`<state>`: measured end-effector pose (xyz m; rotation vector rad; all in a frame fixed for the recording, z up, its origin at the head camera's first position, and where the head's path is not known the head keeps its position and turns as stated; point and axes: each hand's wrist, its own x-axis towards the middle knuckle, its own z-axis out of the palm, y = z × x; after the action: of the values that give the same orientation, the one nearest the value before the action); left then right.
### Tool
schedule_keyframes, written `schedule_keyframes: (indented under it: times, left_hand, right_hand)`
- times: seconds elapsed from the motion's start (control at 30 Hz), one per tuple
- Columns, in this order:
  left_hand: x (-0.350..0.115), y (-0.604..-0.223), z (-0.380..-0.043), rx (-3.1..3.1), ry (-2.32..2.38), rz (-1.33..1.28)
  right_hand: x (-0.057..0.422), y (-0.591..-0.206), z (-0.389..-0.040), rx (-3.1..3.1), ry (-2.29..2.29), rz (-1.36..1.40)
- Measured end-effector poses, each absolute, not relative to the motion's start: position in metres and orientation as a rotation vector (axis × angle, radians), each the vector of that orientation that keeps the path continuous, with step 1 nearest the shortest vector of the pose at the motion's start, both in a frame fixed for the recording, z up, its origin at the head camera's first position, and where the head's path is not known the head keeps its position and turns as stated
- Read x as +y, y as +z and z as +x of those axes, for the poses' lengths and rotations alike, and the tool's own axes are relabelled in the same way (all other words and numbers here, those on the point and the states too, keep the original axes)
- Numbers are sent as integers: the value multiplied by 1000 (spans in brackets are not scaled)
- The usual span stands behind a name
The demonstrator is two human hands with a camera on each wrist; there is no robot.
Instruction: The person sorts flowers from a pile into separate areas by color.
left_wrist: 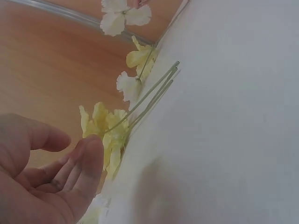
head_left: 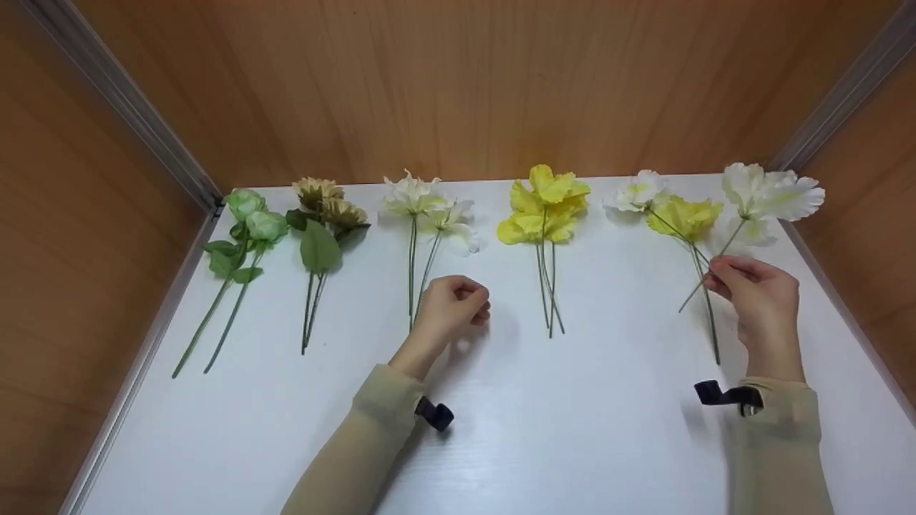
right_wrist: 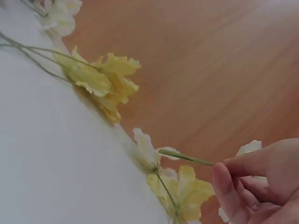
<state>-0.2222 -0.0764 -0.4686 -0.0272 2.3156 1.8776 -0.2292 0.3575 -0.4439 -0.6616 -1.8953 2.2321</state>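
Observation:
My right hand (head_left: 762,293) pinches the green stem (right_wrist: 191,159) of a white artificial flower (head_left: 769,193) between thumb and fingers, at the right of the table. Its bloom tilts up toward the back right corner. Under that stem lie a yellow flower (head_left: 683,217) and a smaller white flower (head_left: 639,191), their stems crossing near my fingers. My left hand (head_left: 452,307) hovers over the middle, its fingers loosely curled with nothing between them. In the left wrist view a gap shows between thumb and fingers. Nearest to it are the cream-white flowers (head_left: 415,197), stem ends partly hidden behind the hand.
A bunch of yellow flowers (head_left: 547,204) lies between my hands. Further left are tan flowers (head_left: 329,200) with dark leaves and pale green flowers (head_left: 257,218). Wooden panels (head_left: 472,86) with metal corner strips enclose the white table (head_left: 572,429) at the back and sides.

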Motion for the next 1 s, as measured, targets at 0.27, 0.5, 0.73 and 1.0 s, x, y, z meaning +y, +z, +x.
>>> schedule_keyframes:
  times: [0.27,0.5,0.73,1.0]
  left_hand:
    - [-86,-461,-209,2262,1927,34]
    - [-87,-459,-196,2264,1916,80]
    - [-85,-458,-183,2264,1898,118]
    - [-76,-456,-168,2211,1873,139]
  right_hand:
    - [294,-454,-237,-1756,2391,-355]
    - [235,-468,-233,-1959,2363,-155]
    - [197,-470,-221,-2050,2355,-36]
    - [166,-471,-204,-2091,2405,13]
